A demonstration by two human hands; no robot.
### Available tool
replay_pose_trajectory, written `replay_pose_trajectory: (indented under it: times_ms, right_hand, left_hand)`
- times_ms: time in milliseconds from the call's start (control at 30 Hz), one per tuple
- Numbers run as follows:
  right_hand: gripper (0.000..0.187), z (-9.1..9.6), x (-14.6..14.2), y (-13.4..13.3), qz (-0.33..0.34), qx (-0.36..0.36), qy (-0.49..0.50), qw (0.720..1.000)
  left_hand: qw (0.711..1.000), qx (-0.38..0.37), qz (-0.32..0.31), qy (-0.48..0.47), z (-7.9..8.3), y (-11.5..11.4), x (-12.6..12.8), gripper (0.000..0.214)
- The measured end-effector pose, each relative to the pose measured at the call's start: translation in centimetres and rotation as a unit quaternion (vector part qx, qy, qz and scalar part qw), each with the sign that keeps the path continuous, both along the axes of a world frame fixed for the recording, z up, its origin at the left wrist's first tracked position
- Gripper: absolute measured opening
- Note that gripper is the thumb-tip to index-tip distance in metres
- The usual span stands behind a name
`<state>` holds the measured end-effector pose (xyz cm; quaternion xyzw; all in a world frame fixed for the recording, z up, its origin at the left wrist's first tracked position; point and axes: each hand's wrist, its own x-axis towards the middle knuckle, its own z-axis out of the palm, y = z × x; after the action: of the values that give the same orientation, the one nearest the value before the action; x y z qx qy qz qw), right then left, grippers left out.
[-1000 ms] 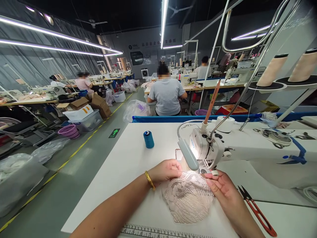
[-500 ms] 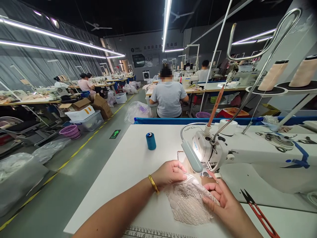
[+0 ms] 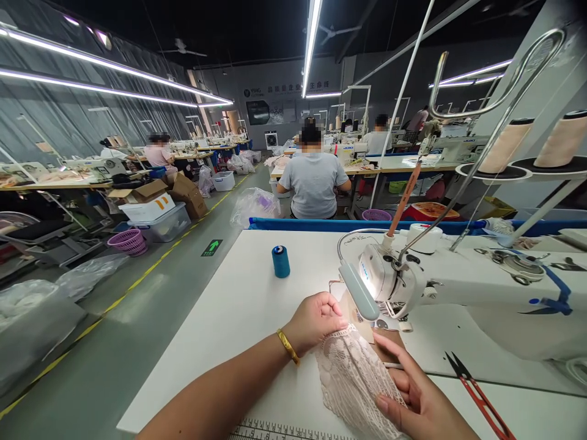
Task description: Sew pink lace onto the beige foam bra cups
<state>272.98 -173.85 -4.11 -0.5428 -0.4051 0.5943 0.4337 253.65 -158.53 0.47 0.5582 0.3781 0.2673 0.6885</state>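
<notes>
A piece of pale lace fabric (image 3: 355, 370) hangs between my two hands in front of the sewing machine (image 3: 383, 275). My left hand (image 3: 318, 319), with a gold bangle at the wrist, pinches the lace's upper edge. On the right side of the lace, my right hand (image 3: 408, 388) is closed on it between thumb and curled fingers, the index finger stretched toward the machine's needle area. The machine's lamp (image 3: 358, 290) lights the spot just above the lace. Part of the presser area is hidden behind the lamp and machine head.
A blue thread spool (image 3: 280, 261) stands on the white table (image 3: 220, 324). Red-handled thread snips (image 3: 479, 394) lie at right, and a ruler (image 3: 275, 429) lies at the front edge. Beige thread cones (image 3: 504, 145) are on a stand. A seated person (image 3: 314, 183) works ahead.
My right hand has moved down, drawing the lace longer and straighter. The left hand keeps its pinch on the upper edge, nearly in place.
</notes>
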Motion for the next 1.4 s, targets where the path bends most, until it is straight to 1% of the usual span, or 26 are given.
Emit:
replay_pose_trajectory:
  times_ms: [100,300,433,500,667,867,1000,1100,1167,1267,1400]
  right_hand:
    - [0.105,-0.1,0.1,-0.1,0.002,0.004,0.001,1.000]
    - [0.113,-0.4,0.0,0.2,-0.050,0.000,0.077,0.996]
    - [0.113,-0.4,-0.2,0.2,-0.057,0.001,0.082,0.995]
    - [0.114,-0.4,-0.2,0.2,-0.060,0.003,0.080,0.995]
    - [0.114,-0.9,-0.5,0.2,-0.074,0.008,0.076,0.994]
    - [0.110,-1.4,-0.6,0.3,-0.069,0.015,0.012,0.997]
    - [0.102,-0.9,-0.3,0.3,-0.071,0.012,0.035,0.997]
    - [0.095,-0.4,0.1,0.3,-0.047,-0.003,0.028,0.999]
    - [0.092,-0.2,0.3,0.2,-0.042,-0.002,0.044,0.998]
    - [0.089,-0.1,0.1,0.2,-0.062,0.000,0.069,0.996]
    - [0.086,-0.3,-0.5,0.1,-0.111,0.000,0.038,0.993]
  left_hand:
    - [1.000,0.002,-0.009,0.002,0.1,0.0,0.0,0.030]
    - [0.998,-0.031,-0.060,-0.006,0.4,0.0,-0.2,0.036]
    - [0.994,-0.060,-0.088,-0.018,0.5,-0.2,-0.4,0.047]
    - [0.994,-0.064,-0.088,-0.019,0.4,-0.2,-0.4,0.049]
    - [0.995,-0.059,-0.080,-0.018,0.4,-0.1,-0.4,0.046]
    - [0.995,-0.063,-0.075,-0.016,0.4,0.0,-0.5,0.042]
    - [0.995,-0.067,-0.075,-0.015,0.2,0.0,-0.5,0.042]
    - [0.994,-0.071,-0.078,-0.016,0.2,0.0,-0.5,0.043]
    - [0.994,-0.074,-0.084,-0.018,0.3,0.1,-0.5,0.046]
    - [0.993,-0.073,-0.092,-0.015,0.3,0.1,-0.5,0.050]
    - [0.994,-0.062,-0.093,-0.006,0.3,-0.1,-0.5,0.045]
